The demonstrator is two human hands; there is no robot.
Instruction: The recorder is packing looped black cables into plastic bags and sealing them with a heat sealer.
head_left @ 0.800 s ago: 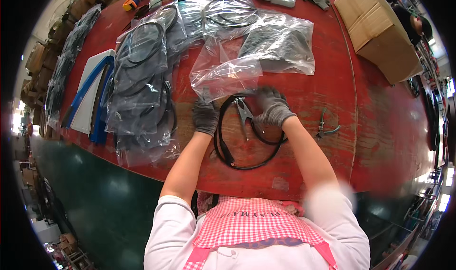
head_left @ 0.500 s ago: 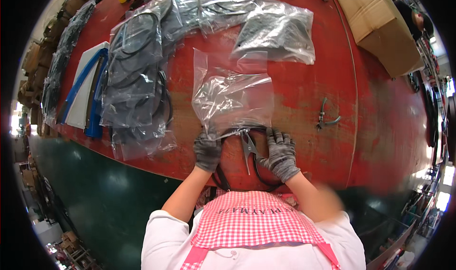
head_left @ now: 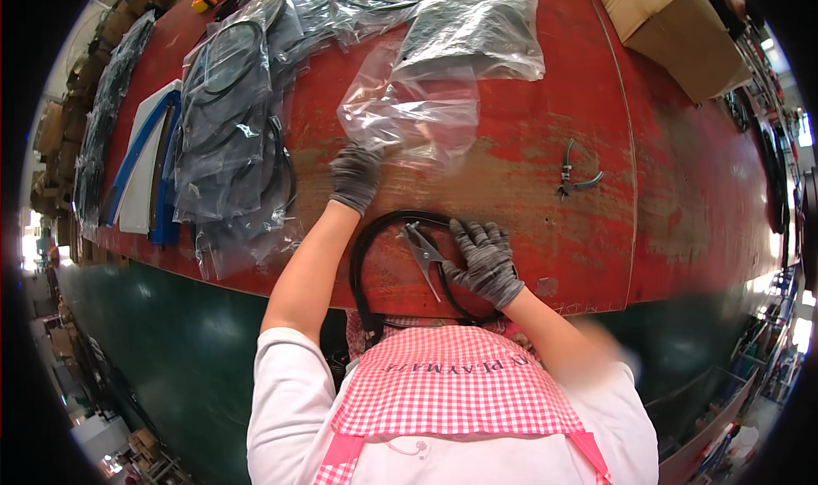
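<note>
Red tabletop (head_left: 588, 238), hands (head_left: 354, 176) (head_left: 486, 263) apart, left perhaps pinching bag (head_left: 417, 120)

We see a worn red table (head_left: 588, 251) with brown scuffs, a thin seam (head_left: 629, 118) running along its right part. Below it we see a dark green floor (head_left: 187, 353) catching pale glare. Stacked brown boxes (head_left: 51, 151) line our left; bright windows (head_left: 803, 131) glow at the right rim.

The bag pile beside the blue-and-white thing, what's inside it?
Black coiled cables show through the clear bags. What's in the lower bags is partly covered by those on top.
</note>
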